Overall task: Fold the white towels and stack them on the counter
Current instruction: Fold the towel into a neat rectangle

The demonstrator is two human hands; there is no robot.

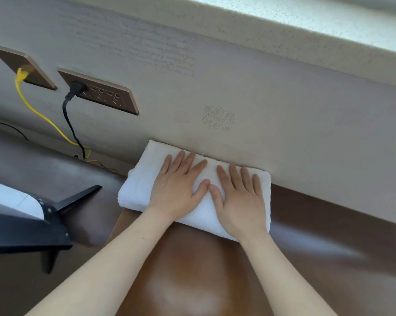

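Both hands lie flat on top of the folded white towel [137, 188], palms down and fingers straight and a little spread, gripping nothing. The left hand [178, 190] covers the middle of the towel and the right hand [240, 201] sits just beside it toward the towel's right end, the two thumbs almost touching. The fingertips point at the wall [283, 133] and stop short of the towel's far edge. The towel shows free to the left of the left hand, and a narrow strip shows past the right hand.

The towel is a thick oblong pad lying on the brown table [192, 270], its long far edge pushed up against the foot of the wall. Bare forearms reach in over the glossy table top.

Off to the left, well apart from the towel, a black stand [55, 213] with a splayed leg rests on the table. On the wall above it is a brown socket plate [105, 95] with a black plug [77, 88] in it, and a smaller plate [36, 74] with a yellow cable [32, 106] hanging down behind the table
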